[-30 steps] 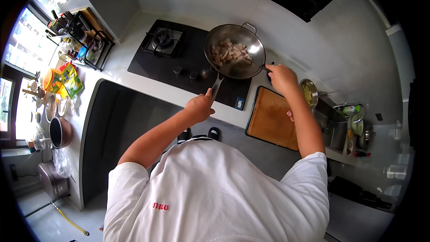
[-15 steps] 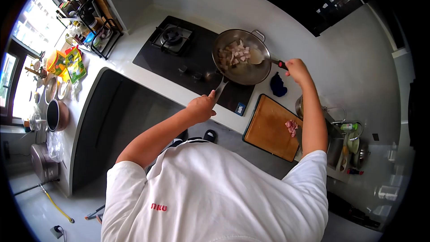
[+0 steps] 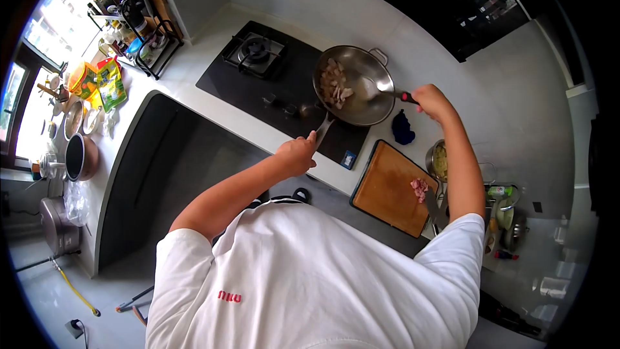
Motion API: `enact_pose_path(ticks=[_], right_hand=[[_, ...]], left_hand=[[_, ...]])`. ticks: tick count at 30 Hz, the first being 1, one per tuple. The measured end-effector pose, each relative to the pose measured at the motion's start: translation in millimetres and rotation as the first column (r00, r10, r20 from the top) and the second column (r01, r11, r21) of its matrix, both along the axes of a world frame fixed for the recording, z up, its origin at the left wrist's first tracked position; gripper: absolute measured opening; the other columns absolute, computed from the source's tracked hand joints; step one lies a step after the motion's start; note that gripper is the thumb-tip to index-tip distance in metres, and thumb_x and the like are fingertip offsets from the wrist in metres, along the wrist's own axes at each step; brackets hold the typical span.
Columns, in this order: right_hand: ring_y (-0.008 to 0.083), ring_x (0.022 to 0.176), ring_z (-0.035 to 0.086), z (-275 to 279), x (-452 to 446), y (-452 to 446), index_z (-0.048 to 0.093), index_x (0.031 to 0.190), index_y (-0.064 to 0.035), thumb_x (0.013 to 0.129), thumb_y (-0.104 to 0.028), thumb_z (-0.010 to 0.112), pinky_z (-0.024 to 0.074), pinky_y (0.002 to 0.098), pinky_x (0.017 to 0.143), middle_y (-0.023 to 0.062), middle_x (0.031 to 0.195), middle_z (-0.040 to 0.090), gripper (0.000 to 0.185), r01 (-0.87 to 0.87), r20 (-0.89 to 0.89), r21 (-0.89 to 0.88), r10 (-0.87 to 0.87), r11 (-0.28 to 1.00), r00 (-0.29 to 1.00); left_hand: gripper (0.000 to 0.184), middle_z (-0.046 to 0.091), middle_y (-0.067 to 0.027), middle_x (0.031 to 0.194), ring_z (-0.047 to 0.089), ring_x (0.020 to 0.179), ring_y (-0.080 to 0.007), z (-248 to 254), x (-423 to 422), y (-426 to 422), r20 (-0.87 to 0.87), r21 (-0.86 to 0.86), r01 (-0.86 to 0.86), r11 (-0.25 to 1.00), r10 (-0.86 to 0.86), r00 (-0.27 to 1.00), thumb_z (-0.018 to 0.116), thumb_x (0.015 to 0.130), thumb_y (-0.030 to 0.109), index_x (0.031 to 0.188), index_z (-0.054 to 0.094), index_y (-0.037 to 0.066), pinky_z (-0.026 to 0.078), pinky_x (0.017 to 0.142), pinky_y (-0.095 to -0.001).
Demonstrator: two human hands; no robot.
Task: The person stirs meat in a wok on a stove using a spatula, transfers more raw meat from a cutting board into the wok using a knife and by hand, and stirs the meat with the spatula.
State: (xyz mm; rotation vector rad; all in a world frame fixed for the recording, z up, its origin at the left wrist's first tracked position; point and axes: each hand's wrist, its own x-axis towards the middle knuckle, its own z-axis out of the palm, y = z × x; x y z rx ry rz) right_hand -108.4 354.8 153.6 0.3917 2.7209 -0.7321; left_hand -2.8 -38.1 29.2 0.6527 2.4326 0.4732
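Note:
A steel wok [image 3: 371,108] sits over the right burner of the black gas hob [image 3: 226,77]. Its long handle points toward me, and my left hand [image 3: 298,155] is closed around it. Pale cut pieces of meat [image 3: 334,84] lie along the left side of the wok. My right hand [image 3: 434,102] grips the dark handle, with a red band, of a metal spatula [image 3: 402,95]. The spatula's blade rests inside the wok, right of the meat. Just below that hand, a dark blue cloth [image 3: 402,128] lies on the counter.
Right of the hob is a wooden cutting board [image 3: 391,187] bearing a small heap of pink meat [image 3: 420,189] and a knife [image 3: 433,207]. A metal bowl [image 3: 439,160] with yellowish food stands behind it. On the left counter are a dark pot [image 3: 81,157], packets [image 3: 111,85] and a black rack [image 3: 161,48].
The meat has shifted from the middle of the wok to its left side, and the spatula blade now shows clear of it. The whole view has shifted slightly.

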Motion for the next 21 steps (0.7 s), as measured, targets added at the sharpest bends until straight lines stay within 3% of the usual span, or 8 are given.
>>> enact_pose_path(ticks=[5,9,12,13,16,17,18,21], right_hand=[[0.0080,0.043,0.031,3.7,34.8,-8.0,0.062,0.094,-0.0095,0.100,-0.019,0.057,0.0218,0.0273,0.039,0.0040,0.067,0.055,0.012,0.392,0.412,-0.219,-0.279,0.894,0.867],[0.0087,0.046,0.035,-79.5,47.9,-53.0,0.050,0.098,-0.0090,0.105,-0.022,0.056,0.0247,0.0273,0.039,0.0040,0.072,0.054,0.017,0.631,0.479,-0.592,-0.410,0.502,0.776],[0.0107,0.051,0.040,-120.4,49.3,-76.6,0.049,0.101,-0.0076,0.106,-0.023,0.058,0.0326,0.0285,0.045,0.0073,0.077,0.056,0.018,0.609,0.435,-0.758,-0.512,0.236,0.740],[0.0104,0.051,0.040,-121.4,50.4,-77.8,0.053,0.101,-0.0071,0.105,-0.023,0.060,0.0339,0.0286,0.045,0.0041,0.074,0.054,0.018,0.578,0.387,-0.780,-0.541,0.240,0.747],[0.0124,0.053,0.048,-104.3,52.2,-55.0,0.065,0.110,-0.0018,0.103,-0.024,0.064,0.0418,0.0312,0.049,0.0042,0.075,0.059,0.024,0.282,0.082,-0.646,-0.303,0.709,0.950],[0.0136,0.059,0.058,-102.4,51.2,-47.3,0.069,0.123,0.0029,0.099,-0.025,0.068,0.0503,0.0328,0.058,0.0071,0.078,0.066,0.036,0.125,-0.160,-0.340,-0.188,0.932,0.969],[0.0254,0.077,0.072,-79.1,51.1,-47.3,0.066,0.130,0.0043,0.097,-0.025,0.069,0.0563,0.0382,0.075,0.0176,0.090,0.074,0.044,0.042,-0.179,-0.128,-0.064,0.991,0.982],[0.0425,0.102,0.069,-44.9,46.4,-21.2,0.070,0.124,0.0017,0.095,-0.022,0.068,0.0544,0.0476,0.090,0.0248,0.106,0.073,0.037,-0.155,-0.357,0.329,0.274,0.932,0.893]], left_hand=[[0.095,0.064,-0.0226,0.124,0.066,0.113,-0.0389,-3.3,0.7,-0.1,0.006,0.032,-0.021,0.999,0.021,1.000,0.078,0.089,0.033,0.161,0.025,0.002,0.054,0.096,-0.0451],[0.095,0.064,-0.0218,0.124,0.067,0.113,-0.0383,-2.7,0.0,-1.1,0.016,0.034,-0.017,0.999,0.016,1.000,0.078,0.089,0.033,0.162,0.025,0.002,0.054,0.095,-0.0451],[0.095,0.064,-0.0217,0.123,0.067,0.112,-0.0384,-0.6,-1.0,-0.2,0.028,0.032,-0.024,0.999,0.023,0.999,0.078,0.089,0.033,0.161,0.025,0.001,0.054,0.095,-0.0452],[0.095,0.064,-0.0217,0.123,0.067,0.112,-0.0385,0.2,-0.9,-0.3,0.032,0.028,-0.025,0.999,0.024,0.999,0.078,0.089,0.033,0.161,0.024,0.001,0.054,0.095,-0.0453],[0.095,0.064,-0.0219,0.123,0.067,0.112,-0.0390,-5.1,-0.3,-1.3,0.007,0.060,-0.019,0.998,0.019,1.000,0.078,0.089,0.033,0.161,0.024,0.001,0.054,0.095,-0.0455],[0.096,0.064,-0.0218,0.123,0.067,0.112,-0.0390,-5.9,-0.7,-0.8,0.010,0.049,-0.020,0.999,0.019,1.000,0.078,0.089,0.033,0.161,0.024,0.001,0.054,0.095,-0.0455],[0.096,0.064,-0.0218,0.123,0.066,0.112,-0.0390,-4.7,-0.9,0.0,0.015,0.040,-0.021,0.999,0.020,1.000,0.078,0.089,0.033,0.162,0.024,0.001,0.054,0.095,-0.0455],[0.096,0.064,-0.0219,0.123,0.066,0.112,-0.0391,-0.5,-1.3,0.2,0.022,0.027,-0.019,0.999,0.019,1.000,0.078,0.089,0.033,0.162,0.023,0.001,0.054,0.095,-0.0456]])
